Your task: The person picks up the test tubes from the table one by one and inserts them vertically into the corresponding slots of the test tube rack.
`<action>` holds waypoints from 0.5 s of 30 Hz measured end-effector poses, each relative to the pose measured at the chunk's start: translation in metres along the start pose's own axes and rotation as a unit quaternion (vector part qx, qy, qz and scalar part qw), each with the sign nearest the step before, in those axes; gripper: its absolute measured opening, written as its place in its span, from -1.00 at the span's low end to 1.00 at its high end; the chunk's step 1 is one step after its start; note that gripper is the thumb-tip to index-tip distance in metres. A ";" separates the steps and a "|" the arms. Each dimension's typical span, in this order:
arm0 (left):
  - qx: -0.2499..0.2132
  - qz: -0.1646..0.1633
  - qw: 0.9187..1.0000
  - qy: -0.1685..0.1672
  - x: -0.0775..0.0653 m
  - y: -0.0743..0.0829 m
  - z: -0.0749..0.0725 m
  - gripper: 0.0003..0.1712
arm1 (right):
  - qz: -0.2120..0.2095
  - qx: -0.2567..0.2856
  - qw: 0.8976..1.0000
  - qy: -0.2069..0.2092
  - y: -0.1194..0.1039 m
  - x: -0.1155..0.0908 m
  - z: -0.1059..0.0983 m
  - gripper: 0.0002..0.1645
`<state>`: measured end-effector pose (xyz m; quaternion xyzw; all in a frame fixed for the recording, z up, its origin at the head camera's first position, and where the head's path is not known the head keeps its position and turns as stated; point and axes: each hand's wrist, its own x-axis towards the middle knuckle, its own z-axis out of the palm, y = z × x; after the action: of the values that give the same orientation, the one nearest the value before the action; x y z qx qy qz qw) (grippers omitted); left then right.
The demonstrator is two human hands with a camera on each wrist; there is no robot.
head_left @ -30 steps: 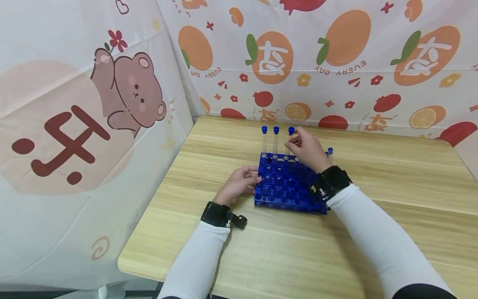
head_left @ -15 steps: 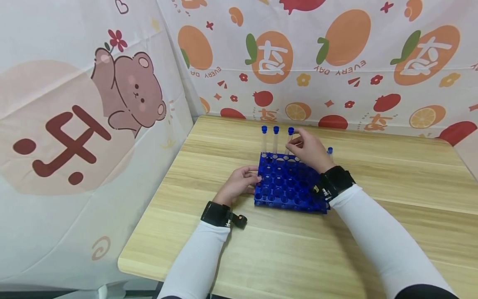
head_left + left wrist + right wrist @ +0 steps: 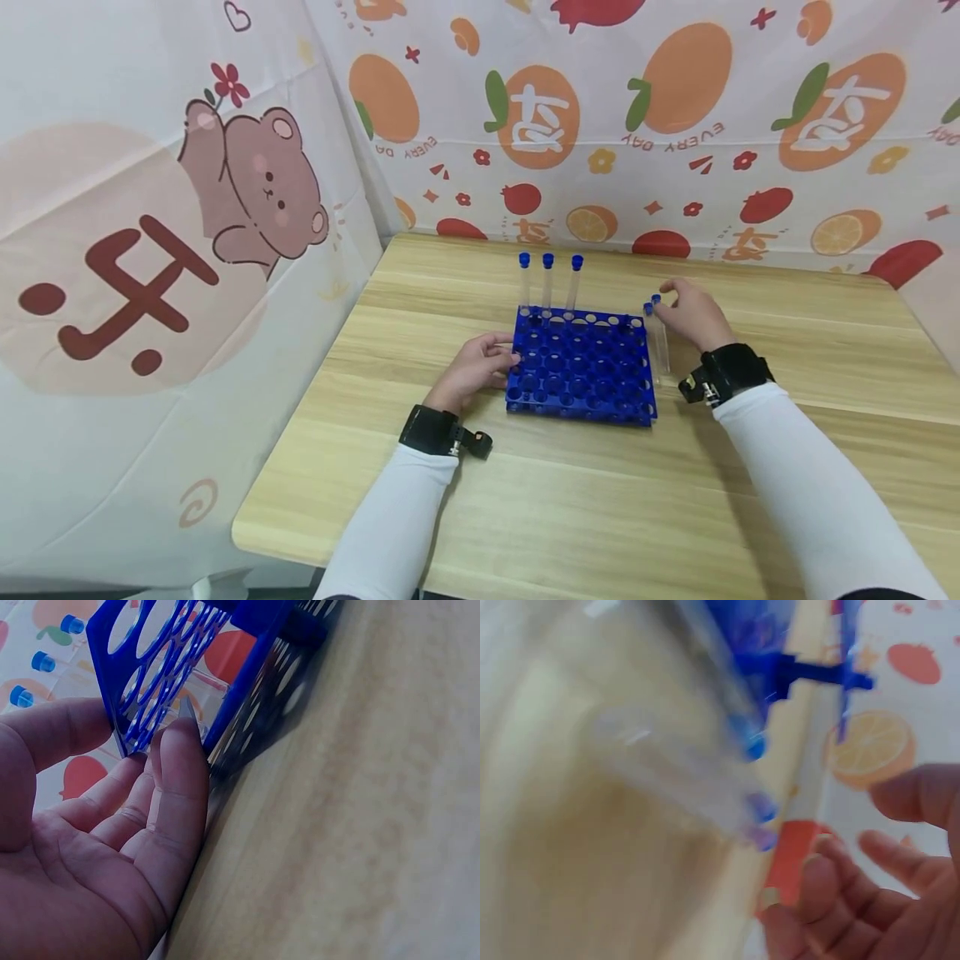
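Observation:
A blue test tube rack (image 3: 577, 367) stands on the table, and my left hand (image 3: 474, 367) holds its left edge. In the left wrist view, the thumb and fingertips (image 3: 184, 761) meet the rack's end at its plates (image 3: 112, 682). Three clear test tubes with blue caps stand upright in the back row, at the left: one (image 3: 524, 283), a second (image 3: 547, 283) and a third (image 3: 573, 287). Beside the rack's right end, my right hand (image 3: 693, 315) is close to more capped tubes (image 3: 662, 346). The right wrist view shows its fingers spread apart from the blurred tubes (image 3: 690, 784).
The wooden table (image 3: 570, 508) reaches back to a fruit-printed cloth (image 3: 600, 158). At the left hangs a cloth with a bear (image 3: 262, 183). A black strap with a small camera (image 3: 731, 372) is on the right wrist, another (image 3: 431, 429) on the left.
My right hand has let go of the third tube, which stays in the rack, and has moved right to the tubes beside the rack. My left hand keeps its hold.

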<state>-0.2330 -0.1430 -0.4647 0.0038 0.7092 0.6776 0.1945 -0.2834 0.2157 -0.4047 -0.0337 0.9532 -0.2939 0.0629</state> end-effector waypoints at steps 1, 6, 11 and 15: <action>0.000 0.000 1.000 0.001 0.000 0.000 0.000 -0.50 | 0.009 -0.012 1.000 -0.019 0.005 0.000 0.001 -0.35; -0.003 0.001 1.000 0.000 -0.001 -0.001 -0.001 -0.50 | 0.036 -0.048 0.994 -0.087 0.024 -0.002 0.009 -0.26; -0.005 -0.002 1.000 -0.003 0.000 -0.001 -0.001 -0.50 | 0.051 -0.070 0.993 -0.083 0.032 -0.005 0.010 -0.19; -0.002 -0.003 1.000 -0.002 0.000 0.000 -0.001 -0.50 | 0.063 -0.091 0.994 -0.021 0.032 -0.006 0.003 -0.19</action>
<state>-0.2334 -0.1438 -0.4649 0.0024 0.7078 0.6780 0.1981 -0.2776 0.2408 -0.4245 0.0143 0.9747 -0.2002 0.0982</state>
